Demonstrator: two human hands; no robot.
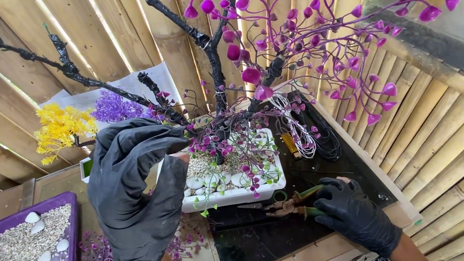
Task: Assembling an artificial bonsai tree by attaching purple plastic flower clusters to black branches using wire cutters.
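— Black-gloved left hand (134,195) is gripping a tape-wrapped branch (160,101) of the tree in the white pebble-filled pot (234,196)?

— Yes; I'm seeing my right hand (354,213) curling loosely around green-handled pliers (291,204) on the dark mat (269,238).

Left hand (134,195): covered by a black glove of thin, matte, rubbery material, loose-fitting, with folds and creases across the back and a baggy wrinkle toward the cuff. Cuff ends at the wrist; forearm below it is bare, no sleeve.

Right hand (355,211): same kind of black glove, tighter here, slight sheen over the knuckles, fine wrinkles at the finger joints. Cuff stops at the wrist; bare forearm beyond it, no sleeve, watch or band visible.
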